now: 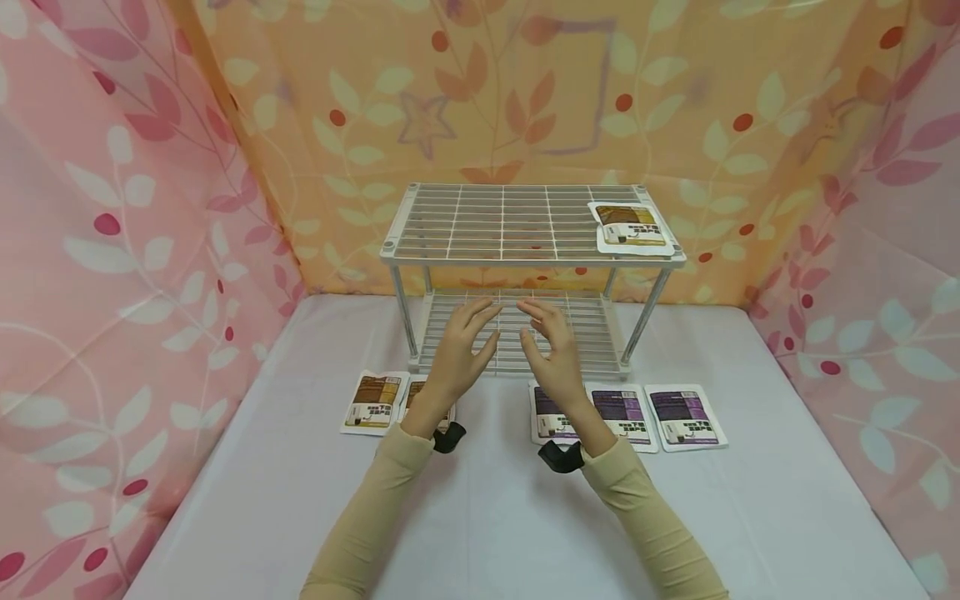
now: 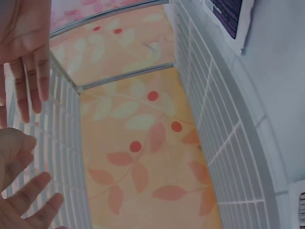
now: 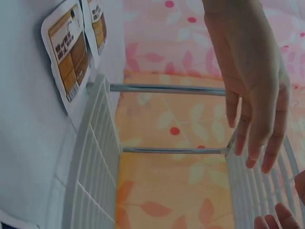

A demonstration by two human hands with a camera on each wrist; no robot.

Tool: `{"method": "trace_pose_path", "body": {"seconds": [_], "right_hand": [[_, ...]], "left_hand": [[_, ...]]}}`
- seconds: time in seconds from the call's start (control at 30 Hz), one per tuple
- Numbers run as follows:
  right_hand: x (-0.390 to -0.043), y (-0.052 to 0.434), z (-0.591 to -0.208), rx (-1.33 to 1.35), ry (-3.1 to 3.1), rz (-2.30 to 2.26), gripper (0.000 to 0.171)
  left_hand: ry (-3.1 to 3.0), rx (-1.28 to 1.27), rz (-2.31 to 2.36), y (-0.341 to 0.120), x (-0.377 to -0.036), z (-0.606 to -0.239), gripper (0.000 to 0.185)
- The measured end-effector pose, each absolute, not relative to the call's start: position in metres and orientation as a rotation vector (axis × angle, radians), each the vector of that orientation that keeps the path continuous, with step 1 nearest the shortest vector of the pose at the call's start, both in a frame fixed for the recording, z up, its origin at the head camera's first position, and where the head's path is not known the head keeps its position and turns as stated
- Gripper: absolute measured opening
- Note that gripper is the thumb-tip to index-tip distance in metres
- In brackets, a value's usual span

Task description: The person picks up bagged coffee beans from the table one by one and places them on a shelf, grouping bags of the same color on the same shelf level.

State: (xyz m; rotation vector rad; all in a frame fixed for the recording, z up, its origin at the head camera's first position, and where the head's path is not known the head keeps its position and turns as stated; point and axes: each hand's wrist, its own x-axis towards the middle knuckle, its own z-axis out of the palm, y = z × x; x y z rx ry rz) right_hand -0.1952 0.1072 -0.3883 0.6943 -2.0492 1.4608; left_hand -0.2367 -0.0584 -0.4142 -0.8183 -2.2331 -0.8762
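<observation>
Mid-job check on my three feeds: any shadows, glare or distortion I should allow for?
Head: soft shadows on the table beside the sleeves, fine print on the packets too small to read; left wrist: the lower shelf bows outward, picture slightly hazy; right wrist: dull shine along a metal post, scene turned sideways.

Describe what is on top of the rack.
One packet lies printed side up at the right end of the top shelf. Its underside cannot be seen, and it covers the patch of shelf beneath.
</observation>
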Motion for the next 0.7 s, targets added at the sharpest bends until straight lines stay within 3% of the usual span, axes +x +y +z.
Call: {"method": "trace_pose_path", "body": {"seconds": [0.7], "right_hand": [[-0.185,0.077,-0.431,0.615,-2.256,1.709,0.037]], "left_hand": [[-2.597,-0.562,-0.963,-0.099,-0.217,-0.453,0.045]]}}
